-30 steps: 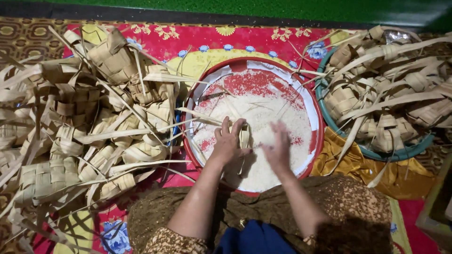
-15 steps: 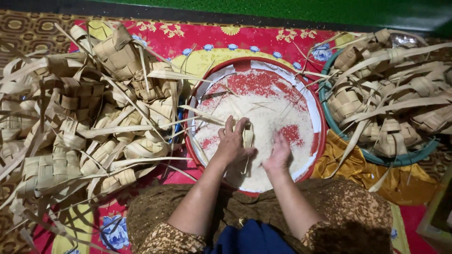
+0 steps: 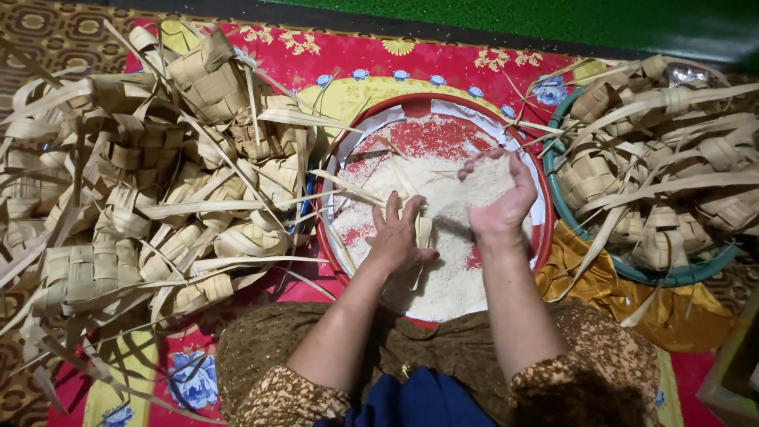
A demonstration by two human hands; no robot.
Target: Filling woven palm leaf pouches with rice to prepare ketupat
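Woven pouch gripped by left hand, right hand cupping rice, red basin rim close around

1. There is a single view, from a camera worn on the person's head, looking steeply down past the lap.
2. It sits close: the left hand and right hand fill the centre.
3. It faces forward over the red basin under both hands, towards the green strip beyond them.

Red floral mat w/ rice basin, green basket, woven pouches.
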